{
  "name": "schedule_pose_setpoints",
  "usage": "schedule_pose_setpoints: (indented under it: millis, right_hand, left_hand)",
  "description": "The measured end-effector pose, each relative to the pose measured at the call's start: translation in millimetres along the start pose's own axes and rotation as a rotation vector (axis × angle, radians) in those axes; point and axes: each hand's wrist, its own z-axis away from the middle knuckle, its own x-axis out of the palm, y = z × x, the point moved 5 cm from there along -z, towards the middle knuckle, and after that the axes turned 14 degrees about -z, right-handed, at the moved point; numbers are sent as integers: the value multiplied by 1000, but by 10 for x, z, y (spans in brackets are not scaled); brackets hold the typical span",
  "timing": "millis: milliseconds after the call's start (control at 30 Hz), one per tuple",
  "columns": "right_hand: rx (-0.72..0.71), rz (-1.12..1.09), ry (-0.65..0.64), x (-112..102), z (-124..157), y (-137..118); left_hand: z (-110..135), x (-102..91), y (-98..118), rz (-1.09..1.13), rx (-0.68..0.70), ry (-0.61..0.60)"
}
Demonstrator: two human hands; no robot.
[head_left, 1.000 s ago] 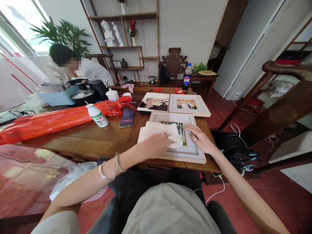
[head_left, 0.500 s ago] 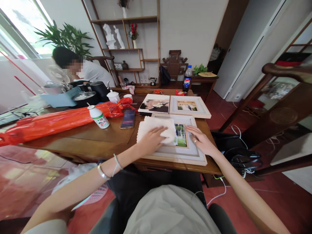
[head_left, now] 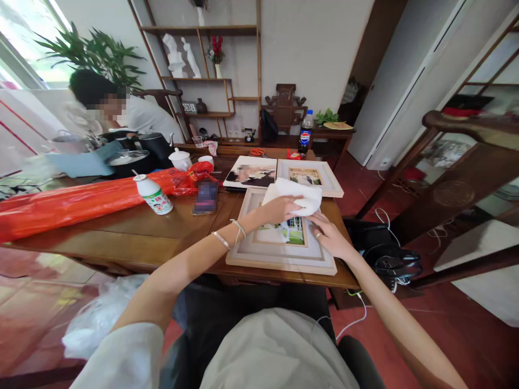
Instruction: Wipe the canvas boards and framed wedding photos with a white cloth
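A white-framed picture [head_left: 279, 258] lies flat at the near edge of the wooden table [head_left: 141, 227]. My left hand [head_left: 279, 208] presses a folded white cloth [head_left: 298, 193] onto the far right part of the frame, fingers closed over the cloth. My right hand [head_left: 330, 235] rests flat on the frame's right border, fingers stretched out, a ring on one finger. Two more pictures lie beyond: an unframed print [head_left: 249, 173] and a second white-framed picture [head_left: 310, 177].
A phone [head_left: 205, 197], a small white bottle [head_left: 152, 194] and a long orange plastic bag [head_left: 81, 200] lie to the left. Another person [head_left: 133, 116] works at the far left by pots and a teapot [head_left: 179, 159]. A black bag [head_left: 389, 259] with cables sits on the red floor at right.
My left hand has slid the cloth from the frame's left side up and across to its far right corner, uncovering the photo. My right hand stays on the right border.
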Motion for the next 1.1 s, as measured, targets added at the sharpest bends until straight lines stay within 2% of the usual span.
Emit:
schedule_pose_setpoints:
  millis: [100,200,367,500,633,767,833,900,1000,1100]
  right_hand:
    - [11,-3,3,-4,-1,2]
    - [-19,-35,1,-5,6,23]
    - [-75,-84,-6,-2,19,48]
    - [-67,-79,4,-6,19,48]
    - [-50,-65,5,-6,18,39]
    - [-62,-56,-8,-4,23,33]
    - [-70,-51,-11,-4,27,36]
    - [-71,-48,-8,-8,30,44]
    - [-77,-56,-3,-14,33,50]
    - [-92,-73,-5,-14,32,48]
  left_hand:
    - [-77,30,4,-14,46,-43]
    - [14,-2,-86,-156,0,-135]
    - [409,-140,-267,-357,-113,-285]
    - [736,-219,-289,-385,-173,-322]
    - [925,-350,-25,-324,-202,-358]
    - [992,-532,446,-234,-209,-397]
    - [1001,-562,638,-196,-179,-369]
    - [1005,-529,690,-188,-190,-305]
    - [1003,-404,465,-234,-293,-211]
    - [978,-301,12,-301,-438,-141]
